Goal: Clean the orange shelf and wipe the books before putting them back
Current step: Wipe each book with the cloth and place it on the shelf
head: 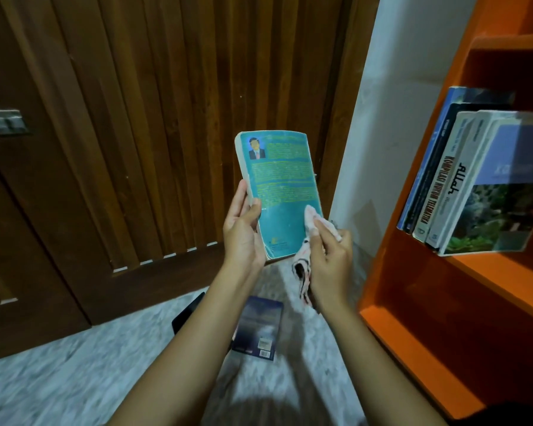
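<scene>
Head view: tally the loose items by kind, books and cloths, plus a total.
Books: 7 (the teal book in the left hand, 5 shelf books on the orange shelf, 1 floor book)
Cloths: 1 (the cloth in the right hand)
Total: 8
A dark flat object beside the floor book is too unclear to count.

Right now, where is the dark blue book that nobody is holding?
The dark blue book lies flat on the pale floor, low centre in the head view, below the held teal book and left of the orange shelf.
</scene>
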{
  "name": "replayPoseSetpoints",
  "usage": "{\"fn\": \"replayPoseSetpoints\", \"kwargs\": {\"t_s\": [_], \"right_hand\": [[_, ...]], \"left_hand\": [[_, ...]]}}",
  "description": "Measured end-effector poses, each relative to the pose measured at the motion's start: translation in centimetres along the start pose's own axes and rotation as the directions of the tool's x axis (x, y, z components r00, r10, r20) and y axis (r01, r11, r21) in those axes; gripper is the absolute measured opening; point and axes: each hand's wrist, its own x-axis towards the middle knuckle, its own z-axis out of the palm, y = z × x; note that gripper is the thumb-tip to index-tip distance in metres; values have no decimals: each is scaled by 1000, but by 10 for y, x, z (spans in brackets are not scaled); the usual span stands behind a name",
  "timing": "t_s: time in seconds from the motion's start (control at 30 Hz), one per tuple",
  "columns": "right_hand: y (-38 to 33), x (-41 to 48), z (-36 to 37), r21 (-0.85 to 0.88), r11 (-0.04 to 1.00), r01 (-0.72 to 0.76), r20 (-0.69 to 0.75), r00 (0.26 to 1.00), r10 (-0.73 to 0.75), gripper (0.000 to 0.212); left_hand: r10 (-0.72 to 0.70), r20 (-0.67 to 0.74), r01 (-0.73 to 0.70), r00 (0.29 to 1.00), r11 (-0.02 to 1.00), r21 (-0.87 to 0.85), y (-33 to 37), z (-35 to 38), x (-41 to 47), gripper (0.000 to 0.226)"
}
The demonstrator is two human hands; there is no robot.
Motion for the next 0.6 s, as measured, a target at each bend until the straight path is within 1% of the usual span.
{"fn": "replayPoseSetpoints", "kwargs": {"t_s": [0.03, 0.07, 0.1, 0.17, 0.2, 0.23, 0.27, 0.33, 0.37, 0.43, 0.53, 0.6], "right_hand": [[0, -1, 2, 32, 998, -49, 7, 999, 48, 28], [-4, -7, 5, 43, 999, -25, 37, 999, 23, 28], [-7, -15, 8, 60, 997, 51, 76, 996, -55, 28], [-7, -31, 10, 69, 967, 245, 179, 951, -254, 30], [-2, -33, 8, 55, 952, 300, 211, 929, -304, 32], [2, -31, 7, 34, 952, 304, 209, 930, -304, 33], [5, -27, 5, 17, 965, 263, 172, 950, -262, 33], [5, -15, -1, 26, 993, 117, 67, 991, -118, 31], [4, -8, -4, 51, 998, 46, 27, 999, -47, 30], [0, 4, -9, 109, 994, -27, -17, 999, 29, 31], [-5, 18, -15, 190, 980, -63, -3, 998, 64, 35], [-5, 22, -17, 256, 958, -129, 44, 992, 122, 39]], "left_hand": [[7, -2, -7, 1000, 1000, 13, 0, 0, 1, 39], [10, -6, -10, 1000, 1000, 13, 0, 0, 2, 39], [14, -11, -14, 1000, 1000, 5, 0, 1, 2, 38], [35, -30, -35, 999, 999, -4, 4, 0, 3, 39], [47, -39, -47, 998, 999, -1, 5, -2, 4, 41], [56, -41, -56, 998, 998, 2, 7, -4, 4, 42], [61, -33, -60, 998, 998, 9, 9, -7, 4, 42], [58, -9, -58, 998, 997, 47, 12, -11, 3, 39], [56, 4, -56, 998, 996, 71, 12, -13, 3, 38], [49, 38, -53, 998, 994, 97, 12, -16, 1, 38], [31, 123, -45, 992, 993, 109, 12, -15, -3, 39], [11, 185, -35, 983, 992, 125, 11, -13, -5, 39]]}}
